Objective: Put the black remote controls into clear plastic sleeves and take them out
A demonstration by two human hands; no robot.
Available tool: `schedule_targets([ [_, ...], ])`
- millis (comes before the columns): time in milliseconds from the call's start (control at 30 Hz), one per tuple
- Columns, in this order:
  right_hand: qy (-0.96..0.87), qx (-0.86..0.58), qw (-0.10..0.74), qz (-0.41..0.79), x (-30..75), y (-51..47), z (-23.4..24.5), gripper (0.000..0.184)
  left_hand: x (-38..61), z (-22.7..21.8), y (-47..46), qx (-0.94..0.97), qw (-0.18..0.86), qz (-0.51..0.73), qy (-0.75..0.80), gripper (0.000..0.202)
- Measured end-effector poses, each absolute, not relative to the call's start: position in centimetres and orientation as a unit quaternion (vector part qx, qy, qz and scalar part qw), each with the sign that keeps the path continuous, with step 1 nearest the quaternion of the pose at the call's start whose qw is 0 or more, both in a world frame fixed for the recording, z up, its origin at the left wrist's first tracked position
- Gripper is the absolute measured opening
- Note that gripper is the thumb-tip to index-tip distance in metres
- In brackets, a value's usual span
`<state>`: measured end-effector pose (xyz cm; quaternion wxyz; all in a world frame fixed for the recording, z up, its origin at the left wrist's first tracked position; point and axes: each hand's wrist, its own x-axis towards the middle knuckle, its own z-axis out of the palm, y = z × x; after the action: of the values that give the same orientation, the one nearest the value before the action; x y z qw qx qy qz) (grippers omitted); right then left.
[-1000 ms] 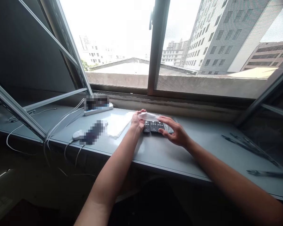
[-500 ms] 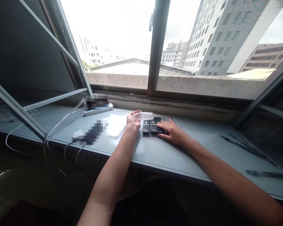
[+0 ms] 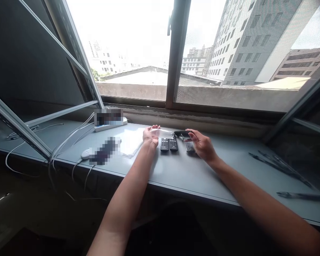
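My left hand (image 3: 150, 136), palm up with curled fingers, holds a clear plastic bag (image 3: 165, 133) that reaches to the right. In my right hand (image 3: 203, 145) is a black remote control (image 3: 181, 134), gripped at its right end and raised off the table, its left end at the bag's mouth. Whether the tip is inside the bag, I cannot tell. Two black remotes, a left one (image 3: 164, 144) and a right one (image 3: 173, 144), lie side by side below the bag. Partly hidden under my right hand is a dark item in clear wrapping (image 3: 190, 147).
Flat clear plastic bags (image 3: 130, 151) lie left of my left hand. Further left are a blurred-out device (image 3: 105, 151), a round white charger (image 3: 85, 154) with cables and a power strip (image 3: 113, 124). Dark pen-like items (image 3: 300, 196) lie at right. Metal frames flank the table (image 3: 192, 181).
My right hand has picked up the rightmost remote from the row and lifted it to the bag's opening. The wrapped item beneath now shows more. My left hand stays in place.
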<state>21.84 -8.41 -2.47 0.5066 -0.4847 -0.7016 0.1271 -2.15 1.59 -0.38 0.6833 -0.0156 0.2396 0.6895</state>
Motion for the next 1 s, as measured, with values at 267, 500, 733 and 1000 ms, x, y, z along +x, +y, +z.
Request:
schedule_targets([
  [267, -0.571, -0.435, 0.615, 0.326, 21.3, -7.9, -2.7, 0.047, -2.1, -0.2, 1.4, -0.021, 0.681, 0.689, 0.246, 0.012],
  [500, -0.418, -0.399, 0.690, 0.436, 21.3, -7.6, -2.1, 0.020, -2.1, -0.3, 1.4, -0.023, 0.681, 0.689, 0.246, 0.014],
  [733, -0.258, -0.368, 0.649, 0.614, 21.5, -7.6, -0.8, 0.031, -2.0, -0.3, 1.3, -0.013, 0.681, 0.691, 0.245, 0.013],
  [1000, -0.219, -0.322, 0.579, 0.717, 21.3, -8.7, -0.1, 0.017, -2.1, -0.3, 1.4, -0.005, 0.692, 0.679, 0.247, 0.012],
])
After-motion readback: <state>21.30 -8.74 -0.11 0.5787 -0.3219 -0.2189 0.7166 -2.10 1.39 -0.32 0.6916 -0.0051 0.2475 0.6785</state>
